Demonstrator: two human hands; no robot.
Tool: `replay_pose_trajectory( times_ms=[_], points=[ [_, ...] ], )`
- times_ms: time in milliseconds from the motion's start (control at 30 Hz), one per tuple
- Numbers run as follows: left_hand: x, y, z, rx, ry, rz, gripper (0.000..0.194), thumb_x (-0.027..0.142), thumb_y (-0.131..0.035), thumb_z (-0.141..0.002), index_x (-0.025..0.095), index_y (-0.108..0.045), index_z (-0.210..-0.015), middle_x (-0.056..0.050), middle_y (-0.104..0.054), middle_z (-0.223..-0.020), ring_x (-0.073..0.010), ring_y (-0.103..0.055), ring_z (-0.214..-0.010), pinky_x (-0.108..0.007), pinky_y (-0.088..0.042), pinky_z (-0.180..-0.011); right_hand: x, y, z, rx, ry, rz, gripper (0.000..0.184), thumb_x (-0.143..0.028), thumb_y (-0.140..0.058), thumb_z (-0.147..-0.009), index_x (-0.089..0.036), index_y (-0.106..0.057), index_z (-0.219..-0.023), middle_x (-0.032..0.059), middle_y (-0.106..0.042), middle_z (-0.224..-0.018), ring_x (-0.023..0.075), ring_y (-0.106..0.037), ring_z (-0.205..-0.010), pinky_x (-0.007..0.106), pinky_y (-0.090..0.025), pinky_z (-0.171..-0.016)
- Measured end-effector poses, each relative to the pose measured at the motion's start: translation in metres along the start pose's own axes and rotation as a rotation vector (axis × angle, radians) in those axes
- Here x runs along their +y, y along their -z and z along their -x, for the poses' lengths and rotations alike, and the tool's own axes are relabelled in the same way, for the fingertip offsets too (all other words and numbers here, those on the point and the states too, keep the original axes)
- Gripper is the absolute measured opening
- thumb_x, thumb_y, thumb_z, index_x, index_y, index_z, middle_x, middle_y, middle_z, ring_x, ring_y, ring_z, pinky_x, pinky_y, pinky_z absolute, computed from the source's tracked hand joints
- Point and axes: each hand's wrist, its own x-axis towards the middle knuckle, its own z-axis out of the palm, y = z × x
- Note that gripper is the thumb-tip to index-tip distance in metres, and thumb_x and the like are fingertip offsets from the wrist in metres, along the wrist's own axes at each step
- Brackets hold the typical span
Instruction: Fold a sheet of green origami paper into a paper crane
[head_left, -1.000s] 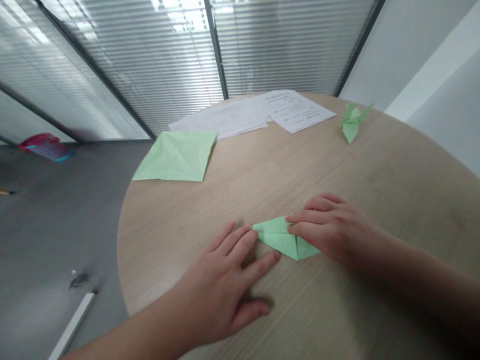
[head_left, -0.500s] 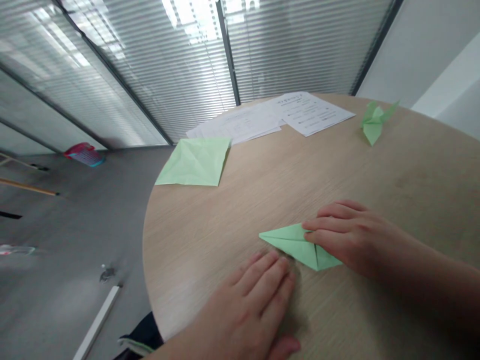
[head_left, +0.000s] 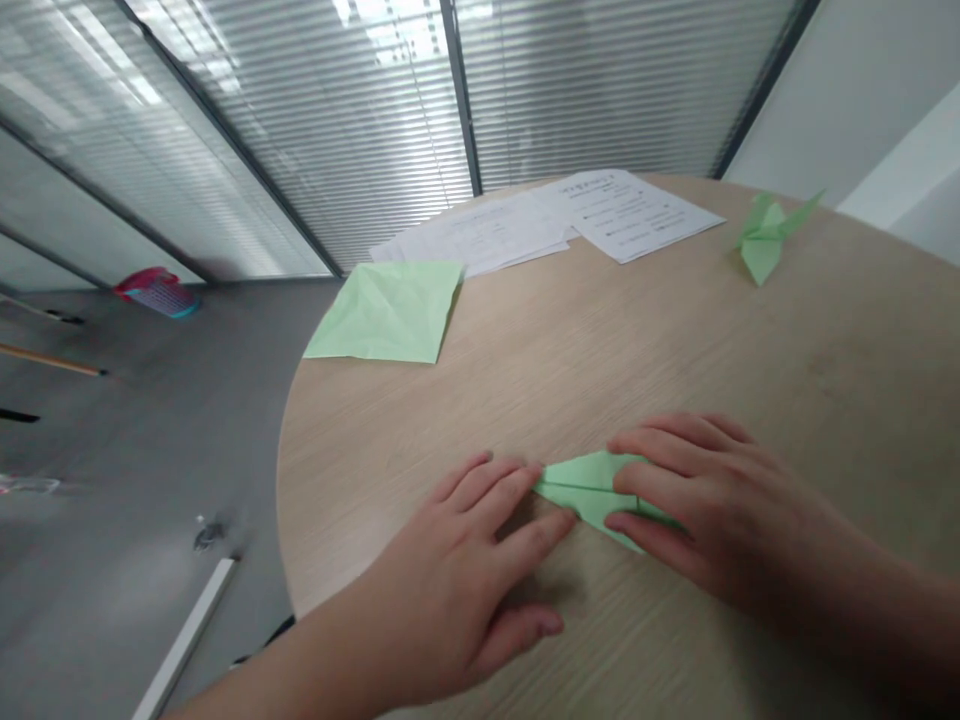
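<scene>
Your left hand (head_left: pixel 465 570), fingers spread and unclenched, touches the left tip of the pale-green, narrow folded paper (head_left: pixel 589 475) at the frame's lower centre; whether your right hand (head_left: pixel 716 505) pinches or merely presses its wider end, I can't tell. Uneven pressure could skew its crease.

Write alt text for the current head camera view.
The left hand touches the narrow end of a folded green paper on a rounded table; the right hand partly covers its other end. Farther back are a green sheet, printed white papers and a green origami figure.
</scene>
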Motion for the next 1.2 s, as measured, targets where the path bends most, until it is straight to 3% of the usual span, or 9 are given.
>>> replay_pose_trajectory(
  times_ms=[200, 300, 467, 833, 1200],
  points=[
    [0.016, -0.004, 0.008, 0.046, -0.043, 0.049, 0.047, 0.044, -0.054, -0.096, 0.016, -0.055, -0.134, -0.01, -0.067, -0.123, -0.025, -0.06, -0.115, -0.046, -0.042, -0.111, 0.002, 0.007, 0.001, -0.142, -0.019, -0.217, 0.017, -0.017, -0.058, -0.091, -0.018, -0.06, -0.075, 0.0031, -0.061, -0.082, 0.0163, -0.054, -0.082, 0.03, -0.044, -0.078],
    [0.016, -0.008, 0.009, 0.058, -0.111, 0.025, 0.044, 0.044, -0.055, -0.096, 0.015, -0.059, -0.129, -0.011, -0.067, -0.126, -0.0252, -0.059, -0.119, -0.043, -0.042, -0.112, 0.002, 0.009, 0.0, -0.175, 0.006, -0.238, 0.019, -0.016, -0.056, -0.091, -0.017, -0.057, -0.072, 0.003, -0.059, -0.079, 0.0155, -0.053, -0.08, 0.028, -0.043, -0.076],
    [0.007, -0.011, 0.008, 0.037, -0.166, 0.055, 0.054, 0.05, -0.055, -0.094, 0.014, -0.055, -0.135, -0.014, -0.056, -0.142, -0.0291, -0.05, -0.134, -0.045, -0.039, -0.115, 0.003, 0.006, -0.002, -0.179, 0.018, -0.243, 0.019, -0.015, -0.052, -0.091, -0.016, -0.054, -0.072, 0.0036, -0.058, -0.079, 0.0155, -0.051, -0.08, 0.028, -0.041, -0.075],
    [-0.001, -0.009, 0.008, -0.045, -0.217, 0.053, 0.06, 0.05, -0.06, -0.091, 0.022, -0.051, -0.143, -0.01, -0.053, -0.146, -0.0289, -0.047, -0.138, -0.047, -0.034, -0.118, 0.004, 0.002, -0.002, -0.171, 0.041, -0.2, 0.019, -0.017, -0.051, -0.092, -0.016, -0.055, -0.073, 0.0038, -0.058, -0.08, 0.0153, -0.051, -0.08, 0.029, -0.04, -0.077],
    [-0.001, -0.011, 0.009, -0.05, -0.207, 0.048, 0.066, 0.052, -0.059, -0.091, 0.017, -0.046, -0.146, -0.013, -0.051, -0.148, -0.03, -0.046, -0.138, -0.047, -0.034, -0.118, 0.005, 0.001, 0.0, -0.172, 0.071, -0.157, 0.017, -0.017, -0.051, -0.093, -0.016, -0.06, -0.079, 0.0048, -0.059, -0.083, 0.0173, -0.052, -0.083, 0.031, -0.042, -0.081]
  ],
)
